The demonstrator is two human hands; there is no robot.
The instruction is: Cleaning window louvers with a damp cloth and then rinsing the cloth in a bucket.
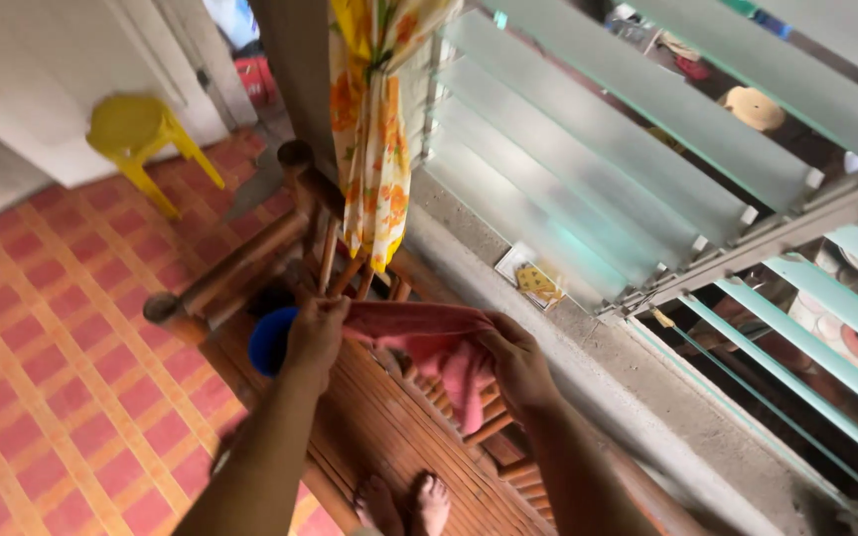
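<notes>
Two hands grip one pink cloth (439, 347); left hand (315, 333) fingers pinched on its left end, right hand (518, 362) fingers clamped on its right; long axis stretched side-to-side above bamboo bench (379, 427).

Light: soft daylight enters through the louvre window (638, 149).
Shadows: faint, left of the window.
Blur: slight everywhere.
Edges: lines lean, wide-angle stretch.
</notes>
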